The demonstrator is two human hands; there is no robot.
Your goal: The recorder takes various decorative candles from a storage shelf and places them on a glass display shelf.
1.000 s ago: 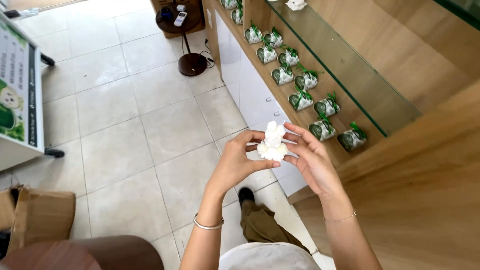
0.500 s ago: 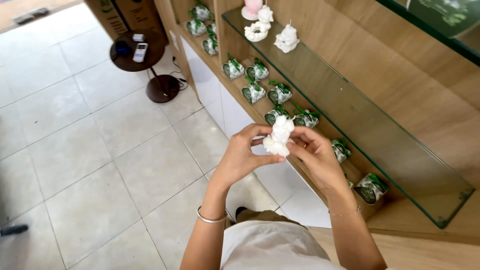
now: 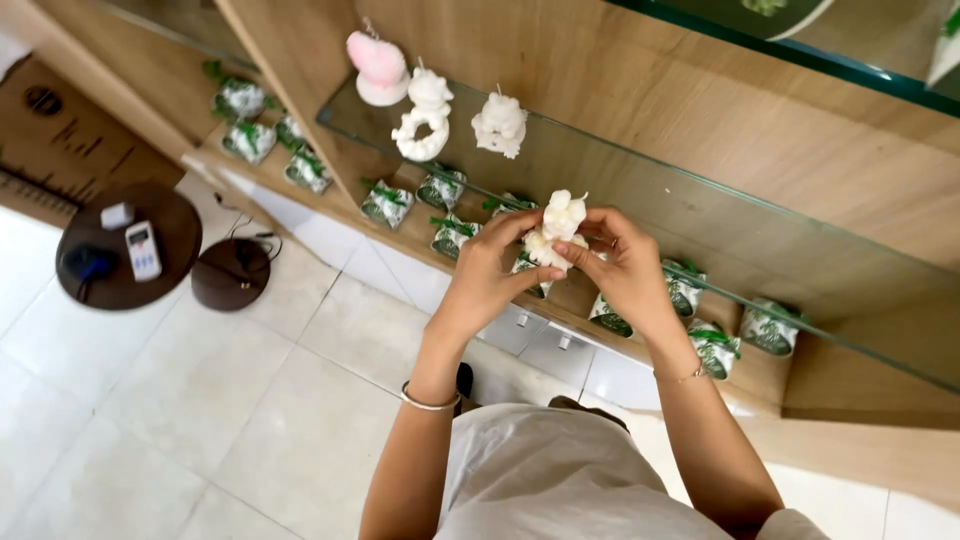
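Just in front of the glass shelf [image 3: 640,190], level with its near edge, a small white figurine candle [image 3: 556,232] is held between both hands. The left hand [image 3: 487,272] closes on it from the left, thumb underneath and fingertips curled over the lower body; the right hand [image 3: 625,262] pinches it from the right, fingers folded tight against its side. Each grip is shut firmly on the piece, and neither hand stands nearer than the other. Its long axis runs upward and slightly rightward, the lumpy, eared top pointing toward the shelf.

It looks waxy and matte, moulded in soft rounded bumps. Farther left on the shelf stand three similar pieces: a pink candle [image 3: 377,68], a white ring-shaped candle [image 3: 423,118] and a white knobbly candle [image 3: 499,124]. Below the shelf, green-and-white wrapped packets [image 3: 386,203] line a wooden ledge [image 3: 330,205].
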